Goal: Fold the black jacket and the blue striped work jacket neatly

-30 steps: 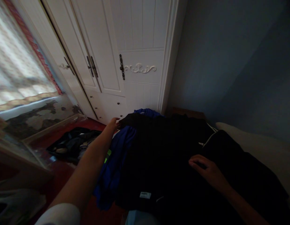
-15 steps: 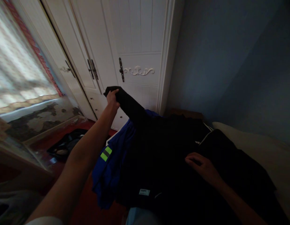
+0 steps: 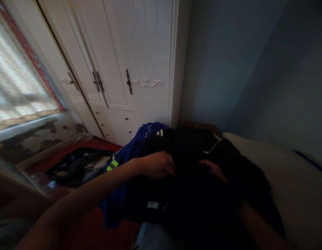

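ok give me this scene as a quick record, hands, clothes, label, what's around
left hand: on the black clothing, grip unclear
right hand: at the black clothing, fingers partly lost in shadow
black clothing: spread out, white stripes in places, number of pieces unclear
label: pale, near the lower edge, text unreadable
blue garment: partly under the black clothing, yellow-green patch
behind: white wardrobe, doors closed
floor: red
light: dim
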`<action>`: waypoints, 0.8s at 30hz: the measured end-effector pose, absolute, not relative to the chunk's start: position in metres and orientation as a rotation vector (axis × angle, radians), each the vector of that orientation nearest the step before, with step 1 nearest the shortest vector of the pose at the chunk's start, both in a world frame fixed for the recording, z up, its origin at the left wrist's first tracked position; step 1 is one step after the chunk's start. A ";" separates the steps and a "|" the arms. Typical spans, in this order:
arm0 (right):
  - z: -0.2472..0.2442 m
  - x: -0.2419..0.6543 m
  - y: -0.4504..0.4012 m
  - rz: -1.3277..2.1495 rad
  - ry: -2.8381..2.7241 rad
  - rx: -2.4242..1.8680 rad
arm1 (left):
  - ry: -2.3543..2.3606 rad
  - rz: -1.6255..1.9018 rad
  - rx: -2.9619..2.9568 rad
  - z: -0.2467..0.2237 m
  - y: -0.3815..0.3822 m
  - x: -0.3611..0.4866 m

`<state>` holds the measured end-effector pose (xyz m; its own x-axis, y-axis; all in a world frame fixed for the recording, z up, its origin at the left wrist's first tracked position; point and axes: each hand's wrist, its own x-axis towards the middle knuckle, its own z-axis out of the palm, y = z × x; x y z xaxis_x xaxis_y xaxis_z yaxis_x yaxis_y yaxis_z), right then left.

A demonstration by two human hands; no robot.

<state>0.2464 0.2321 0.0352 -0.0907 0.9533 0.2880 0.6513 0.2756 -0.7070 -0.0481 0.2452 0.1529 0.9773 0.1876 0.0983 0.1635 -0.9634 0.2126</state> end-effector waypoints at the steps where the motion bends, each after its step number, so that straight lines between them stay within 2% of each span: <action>1: 0.036 0.247 0.232 0.588 -1.772 -1.454 | 0.272 0.100 2.963 0.142 0.238 -0.051; 4: 0.038 0.248 0.232 0.809 -1.589 -1.434 | 0.427 0.067 2.998 0.121 0.222 -0.064; 7: 0.036 0.247 0.232 0.870 -1.572 -1.412 | 0.731 0.229 2.930 0.110 0.205 -0.081; 12: 0.036 0.242 0.231 0.867 -1.670 -1.365 | 1.172 0.615 2.599 0.081 0.169 -0.095; 16: 0.055 0.225 0.223 0.896 -1.680 -1.322 | 1.469 1.107 2.114 0.055 0.150 -0.090; 19: 0.082 0.196 0.220 0.843 -1.747 -1.295 | 1.599 1.322 1.595 0.049 0.155 -0.082; 24: 0.128 0.124 0.247 0.543 -2.008 -1.353 | 1.601 1.310 1.166 0.060 0.192 -0.069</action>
<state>0.1245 0.2465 0.1279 -0.2576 0.9240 0.2826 0.6556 0.3820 -0.6514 -0.0692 0.1918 0.0600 -0.3053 0.9523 -0.0020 0.1861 0.0617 0.9806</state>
